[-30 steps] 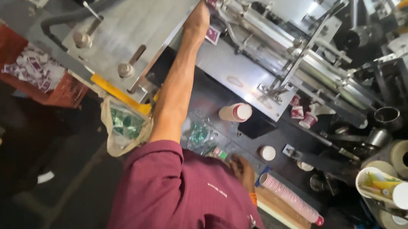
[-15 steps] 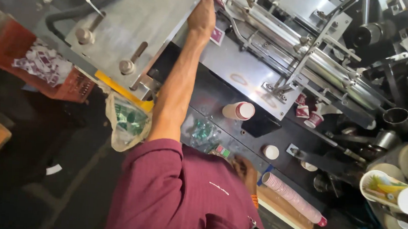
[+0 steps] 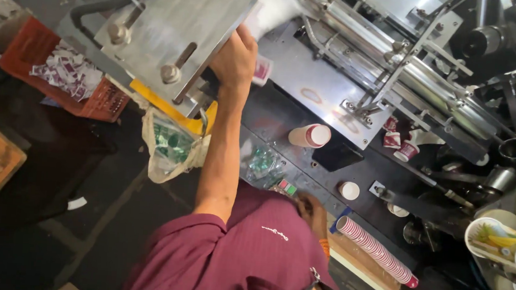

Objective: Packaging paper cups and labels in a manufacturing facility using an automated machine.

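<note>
Paper blanks (image 3: 269,11), a white blurred sheaf at twelve o'clock, are what my left hand (image 3: 235,57) grasps, arm stretched up so they sit at the steel machine's (image 3: 309,88) feed. My right hand (image 3: 312,209) hangs low near five o'clock beside my maroon shirt; I cannot tell whether it is clenched or loose. One sleeve of nested striped cups (image 3: 376,250) lies by the bench edge, handy. One cup (image 3: 309,135) lies on its side on the dark deck. One red crate (image 3: 59,70) holds printed scraps at ten o'clock.
</note>
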